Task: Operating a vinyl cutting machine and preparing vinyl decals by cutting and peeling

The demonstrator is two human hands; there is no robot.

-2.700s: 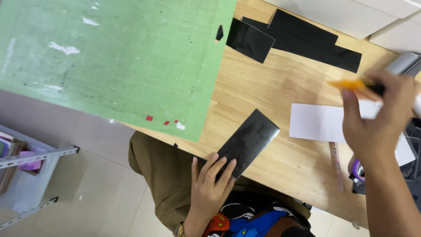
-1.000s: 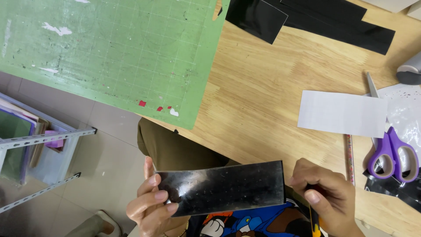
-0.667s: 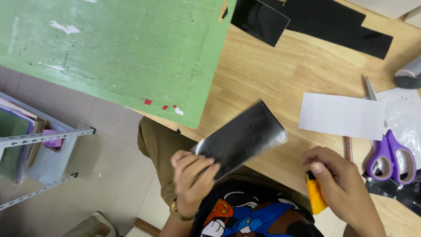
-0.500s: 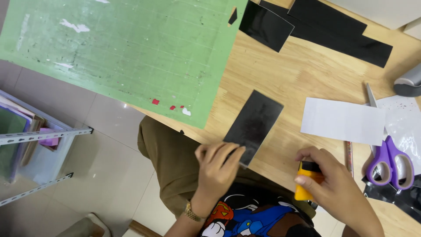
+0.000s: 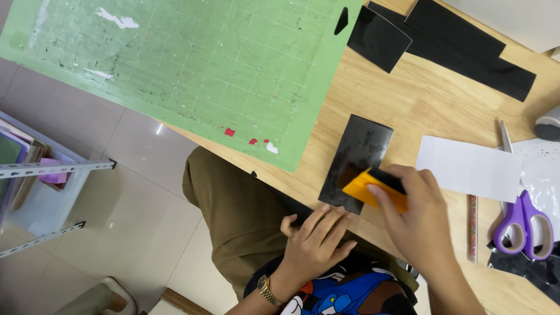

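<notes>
A glossy black rectangular sheet (image 5: pixel 357 153) lies flat on the wooden table (image 5: pixel 408 111) near its front edge. My right hand (image 5: pixel 415 213) grips a yellow-orange squeegee (image 5: pixel 373 190) and presses its edge onto the near end of the sheet. At the table's edge, just below the sheet's near corner, my left hand (image 5: pixel 318 239) rests with fingers spread and holds nothing; it wears a gold wristwatch.
A large green cutting mat (image 5: pixel 192 64) overhangs the table's left side. Black sheets (image 5: pixel 461 46) lie at the back. White paper (image 5: pixel 469 169), purple scissors (image 5: pixel 522 224) and a thin stick (image 5: pixel 472 227) sit at the right. A metal shelf (image 5: pixel 41 175) stands on the floor.
The black sheet, earlier held up in both hands over my lap, now lies flat on the table. My right hand has brought the yellow squeegee onto it; my left hand let go.
</notes>
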